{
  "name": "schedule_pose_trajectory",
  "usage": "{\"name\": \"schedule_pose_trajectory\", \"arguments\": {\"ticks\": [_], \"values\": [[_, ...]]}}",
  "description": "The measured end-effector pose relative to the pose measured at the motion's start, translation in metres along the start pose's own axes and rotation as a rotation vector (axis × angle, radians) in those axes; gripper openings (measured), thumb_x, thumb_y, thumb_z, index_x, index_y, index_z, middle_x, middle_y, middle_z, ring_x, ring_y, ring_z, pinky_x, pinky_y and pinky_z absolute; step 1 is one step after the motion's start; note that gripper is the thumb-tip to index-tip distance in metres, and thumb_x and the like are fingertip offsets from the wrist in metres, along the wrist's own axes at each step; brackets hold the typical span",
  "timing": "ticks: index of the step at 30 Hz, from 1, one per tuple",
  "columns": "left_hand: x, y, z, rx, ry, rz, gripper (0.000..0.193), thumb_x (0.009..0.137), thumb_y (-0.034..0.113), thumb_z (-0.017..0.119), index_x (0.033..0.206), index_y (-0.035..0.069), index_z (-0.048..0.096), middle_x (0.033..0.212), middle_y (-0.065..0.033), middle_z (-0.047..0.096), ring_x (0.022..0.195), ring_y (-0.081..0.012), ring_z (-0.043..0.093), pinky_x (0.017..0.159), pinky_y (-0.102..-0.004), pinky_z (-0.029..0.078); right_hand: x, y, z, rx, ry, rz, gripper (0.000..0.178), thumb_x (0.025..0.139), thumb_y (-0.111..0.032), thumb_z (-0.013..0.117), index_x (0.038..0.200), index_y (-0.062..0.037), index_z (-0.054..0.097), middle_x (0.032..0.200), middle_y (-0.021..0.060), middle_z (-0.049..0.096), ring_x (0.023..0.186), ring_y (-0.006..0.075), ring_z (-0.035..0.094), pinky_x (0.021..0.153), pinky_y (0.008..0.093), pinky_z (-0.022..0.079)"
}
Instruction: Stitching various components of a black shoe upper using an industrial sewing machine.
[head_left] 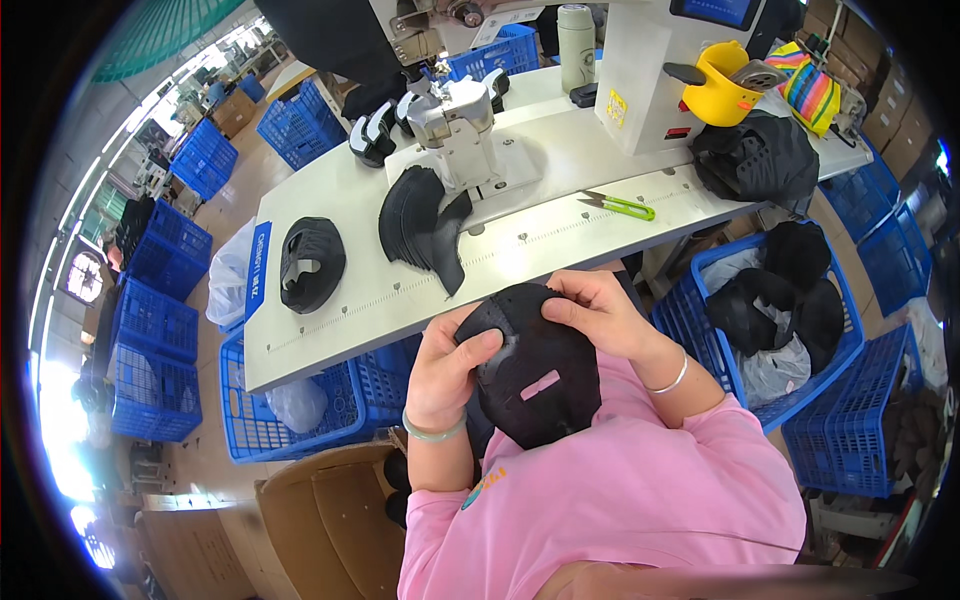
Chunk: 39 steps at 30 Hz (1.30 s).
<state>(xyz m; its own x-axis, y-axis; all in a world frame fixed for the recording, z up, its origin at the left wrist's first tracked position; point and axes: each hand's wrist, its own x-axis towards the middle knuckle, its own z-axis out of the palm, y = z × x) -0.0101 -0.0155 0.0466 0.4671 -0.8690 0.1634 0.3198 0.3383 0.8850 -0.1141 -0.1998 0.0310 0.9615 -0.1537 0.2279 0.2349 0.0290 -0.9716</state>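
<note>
In front of my chest I hold a rounded black piece that looks like a shoe upper point(560, 415), with a small pink rectangle on it. My left hand point(440, 372) grips its left edge, the thumb pressed on top. At the upper right edge, my right hand point(603, 315) pinches the piece between thumb and fingers. Beyond it on the table lies a fanned stack of curved black pieces point(410, 220). To the left rests another black upper point(312, 262). Green-handled thread snips point(620, 206) lie on the right of the table.
The post-bed sewing machine point(455, 130) stands over the white table point(360, 305). A yellow cup point(718, 90) hangs on the machine body. Black pieces point(755, 155) are heaped at the table's right end. Blue crates point(715, 350) flank me; a cardboard box point(325, 510) is at lower left.
</note>
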Motion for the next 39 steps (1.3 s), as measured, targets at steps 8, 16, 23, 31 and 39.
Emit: {"name": "schedule_pose_trajectory", "arguments": {"ticks": [8, 16, 23, 31, 39], "values": [[0.000, -0.010, -0.004, -0.145, 0.011, -0.015, 0.036, 0.082, 0.006, 0.059, 0.114, -0.009, 0.058, 0.102, -0.0088, 0.066, 0.089, -0.0139, 0.061, 0.082, -0.0248, 0.047, 0.000, -0.001, 0.001, 0.005, 0.022, 0.010, 0.018, 0.092, -0.015, 0.060, 0.082, -0.0004, 0.058, 0.066, -0.0067, 0.047, 0.063, 0.0015, 0.039, 0.054, 0.0201, 0.034], [0.000, -0.016, -0.005, -0.223, 0.040, -0.006, 0.038, 0.079, 0.003, 0.056, 0.115, -0.009, 0.058, 0.104, -0.0106, 0.066, 0.091, -0.0154, 0.062, 0.084, -0.0256, 0.048, 0.001, 0.002, 0.001, 0.030, 0.013, 0.028, 0.017, 0.092, -0.014, 0.060, 0.083, 0.0002, 0.059, 0.067, -0.0069, 0.048, 0.063, 0.0014, 0.039, 0.054, 0.0199, 0.035], [0.001, -0.018, -0.004, -0.257, 0.047, 0.019, 0.039, 0.077, 0.003, 0.056, 0.114, -0.010, 0.058, 0.104, -0.0126, 0.066, 0.091, -0.0172, 0.063, 0.085, -0.0268, 0.048, 0.001, 0.000, 0.003, 0.036, 0.021, 0.042, 0.017, 0.091, -0.013, 0.061, 0.082, 0.0006, 0.058, 0.066, -0.0068, 0.048, 0.062, 0.0015, 0.039, 0.054, 0.0201, 0.035], [0.001, -0.019, -0.011, -0.294, 0.009, 0.020, 0.037, 0.073, 0.002, 0.058, 0.109, -0.009, 0.061, 0.100, -0.0131, 0.067, 0.089, -0.0179, 0.064, 0.084, -0.0266, 0.048, 0.004, 0.005, 0.005, -0.049, 0.055, 0.045, 0.024, 0.089, -0.014, 0.064, 0.072, -0.0001, 0.054, 0.061, -0.0066, 0.042, 0.058, 0.0023, 0.033, 0.050, 0.0222, 0.030], [0.000, -0.017, -0.005, -0.305, 0.064, 0.017, 0.037, 0.071, 0.002, 0.060, 0.106, -0.009, 0.062, 0.099, -0.0134, 0.068, 0.087, -0.0184, 0.064, 0.083, -0.0272, 0.048, 0.004, 0.006, 0.004, -0.035, 0.037, 0.057, 0.022, 0.088, -0.015, 0.065, 0.074, -0.0002, 0.057, 0.061, -0.0066, 0.044, 0.058, 0.0017, 0.036, 0.050, 0.0217, 0.031]]}}
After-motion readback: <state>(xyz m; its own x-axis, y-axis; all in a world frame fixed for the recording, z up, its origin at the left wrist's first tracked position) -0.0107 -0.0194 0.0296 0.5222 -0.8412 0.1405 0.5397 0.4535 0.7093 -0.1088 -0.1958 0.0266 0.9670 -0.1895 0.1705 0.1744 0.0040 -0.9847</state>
